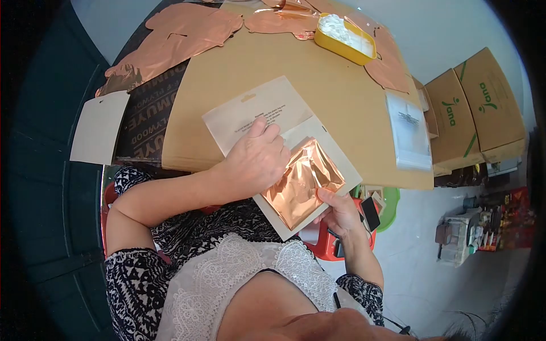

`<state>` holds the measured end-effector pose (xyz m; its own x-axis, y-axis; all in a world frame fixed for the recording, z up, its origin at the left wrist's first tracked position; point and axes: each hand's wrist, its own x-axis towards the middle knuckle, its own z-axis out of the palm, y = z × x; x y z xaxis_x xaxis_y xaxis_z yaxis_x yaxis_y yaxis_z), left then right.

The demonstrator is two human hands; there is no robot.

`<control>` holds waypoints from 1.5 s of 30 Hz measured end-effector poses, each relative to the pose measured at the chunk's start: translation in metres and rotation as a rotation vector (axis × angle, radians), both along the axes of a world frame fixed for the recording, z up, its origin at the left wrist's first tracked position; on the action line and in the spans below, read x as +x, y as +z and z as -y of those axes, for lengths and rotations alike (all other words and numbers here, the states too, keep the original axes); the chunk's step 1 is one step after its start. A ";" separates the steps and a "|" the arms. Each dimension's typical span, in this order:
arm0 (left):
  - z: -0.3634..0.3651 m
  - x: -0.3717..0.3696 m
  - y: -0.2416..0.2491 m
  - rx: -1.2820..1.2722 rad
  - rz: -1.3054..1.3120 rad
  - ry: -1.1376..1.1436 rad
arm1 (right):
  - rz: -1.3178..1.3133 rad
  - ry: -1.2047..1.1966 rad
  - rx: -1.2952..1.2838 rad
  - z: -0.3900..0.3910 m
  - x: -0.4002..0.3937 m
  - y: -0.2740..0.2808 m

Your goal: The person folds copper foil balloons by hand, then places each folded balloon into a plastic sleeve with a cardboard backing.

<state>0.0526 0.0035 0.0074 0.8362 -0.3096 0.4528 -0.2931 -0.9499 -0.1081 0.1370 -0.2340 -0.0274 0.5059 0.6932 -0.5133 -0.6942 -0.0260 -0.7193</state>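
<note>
A pale card (242, 116) with a hanging slot near its top lies tilted at the table's front edge, with small warning print over it. Folded shiny rose-gold foil (301, 190) rests on its lower part. My left hand (256, 156) is over the card's left side, fingers curled and pressed together; what they pinch, if anything, is hidden. At the lower right, my right hand (336, 211) grips the card's edge, its thumb on the foil and its other fingers underneath.
Flat rose-gold foil shapes (182, 34) line the table's (227, 68) far edge. A yellow tub (344, 50) holds white material. Clear plastic bags (408, 133) lie at the right, near cardboard boxes (489, 105). A white card (99, 128) is at the left. A red stool (325, 247) stands below.
</note>
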 end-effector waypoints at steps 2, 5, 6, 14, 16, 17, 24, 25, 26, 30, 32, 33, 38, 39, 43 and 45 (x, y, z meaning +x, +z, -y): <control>0.001 0.000 0.001 -0.007 -0.029 0.013 | -0.008 -0.007 0.010 0.000 -0.001 -0.005; 0.001 0.004 0.000 -0.138 -0.165 0.061 | -0.020 -0.019 0.031 -0.003 -0.003 -0.009; 0.002 0.005 0.000 -0.201 -0.225 0.082 | -0.018 -0.019 0.039 -0.004 -0.004 -0.009; 0.010 0.022 -0.010 -0.133 -0.218 0.180 | -0.048 -0.023 0.082 -0.006 -0.009 -0.013; 0.011 0.023 -0.010 -0.113 -0.200 0.162 | -0.048 -0.031 0.098 -0.008 -0.010 -0.011; 0.010 0.024 -0.010 -0.095 -0.193 0.139 | -0.048 -0.035 0.107 -0.010 -0.011 -0.011; 0.007 0.017 -0.008 -0.029 -0.094 0.004 | -0.061 -0.078 0.139 -0.012 -0.017 -0.021; 0.005 0.016 -0.007 -0.041 -0.103 -0.015 | -0.065 -0.073 0.149 -0.013 -0.017 -0.021; 0.004 0.013 -0.004 -0.054 -0.112 -0.033 | -0.070 -0.067 0.158 -0.014 -0.017 -0.021; -0.003 0.003 0.003 -0.184 -0.137 -0.011 | -0.047 -0.078 0.163 -0.017 -0.020 -0.022; -0.010 -0.004 -0.001 -0.227 -0.151 0.006 | -0.048 -0.093 0.147 -0.018 -0.021 -0.025; -0.012 -0.008 -0.003 -0.250 -0.159 0.016 | -0.044 -0.092 0.153 -0.018 -0.021 -0.027; -0.009 -0.019 0.000 -0.186 -0.136 0.033 | -0.012 -0.083 0.164 -0.021 -0.022 -0.032; -0.008 -0.020 0.002 -0.159 -0.119 0.025 | -0.007 -0.083 0.173 -0.023 -0.023 -0.033; -0.010 -0.026 0.002 -0.169 -0.106 0.003 | 0.023 -0.112 0.188 -0.031 -0.033 -0.025; -0.015 -0.028 -0.003 -0.204 -0.109 -0.007 | 0.046 -0.133 0.190 -0.037 -0.037 -0.021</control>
<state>0.0244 0.0186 0.0049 0.8817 -0.2269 0.4137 -0.2993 -0.9467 0.1187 0.0998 -0.1969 -0.0485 0.6187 0.7010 -0.3546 -0.6492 0.2020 -0.7333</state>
